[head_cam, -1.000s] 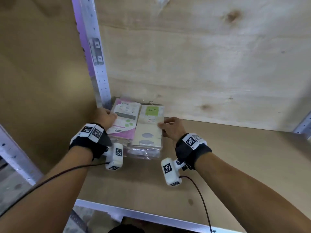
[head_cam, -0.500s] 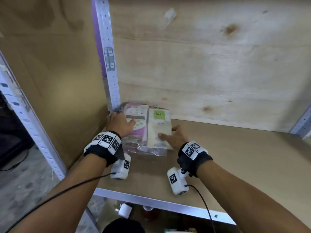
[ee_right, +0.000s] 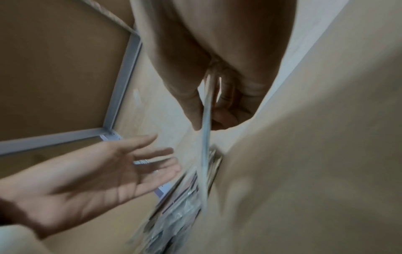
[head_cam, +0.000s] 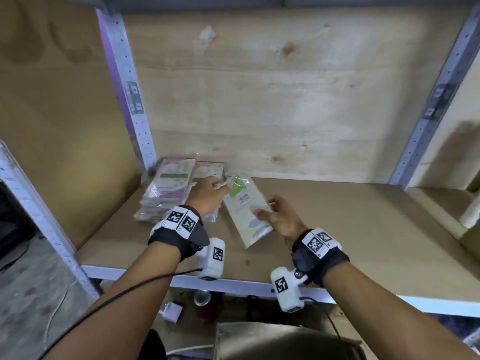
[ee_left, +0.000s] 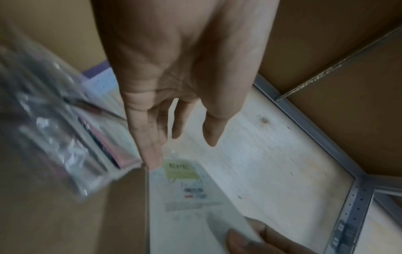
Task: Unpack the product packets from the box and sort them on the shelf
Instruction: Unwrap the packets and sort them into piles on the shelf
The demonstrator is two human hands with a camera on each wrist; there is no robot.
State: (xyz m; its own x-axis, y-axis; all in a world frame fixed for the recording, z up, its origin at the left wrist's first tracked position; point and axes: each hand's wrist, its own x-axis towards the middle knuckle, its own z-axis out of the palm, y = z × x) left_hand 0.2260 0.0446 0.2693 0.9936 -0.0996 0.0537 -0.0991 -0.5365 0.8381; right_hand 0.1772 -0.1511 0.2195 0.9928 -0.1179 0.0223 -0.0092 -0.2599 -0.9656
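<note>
A stack of pink-fronted packets in clear sleeves [head_cam: 168, 188] lies at the shelf's back left corner, blurred in the left wrist view [ee_left: 65, 137]. Right of it, a white packet with a green label [head_cam: 244, 203] sits tilted, its near end gripped by my right hand [head_cam: 265, 211], thumb on top. In the right wrist view that packet [ee_right: 205, 137] appears edge-on, pinched between thumb and fingers. My left hand [head_cam: 218, 185] is open with straight fingers; one fingertip [ee_left: 152, 159] touches the white packet's [ee_left: 191, 197] top corner.
The brown shelf board [head_cam: 350, 229] runs to the right, backed by a plywood wall. Perforated metal uprights [head_cam: 135, 100] stand at both back corners, and a metal rail [head_cam: 246, 284] edges the front. Below the rail are a grey box [head_cam: 272, 339], a white plug [head_cam: 171, 311] and a can [head_cam: 202, 297].
My right hand has drawn the white packet off the stack, to the right and towards me, and tilted it. My left hand has left the pink packets and moved right to its corner.
</note>
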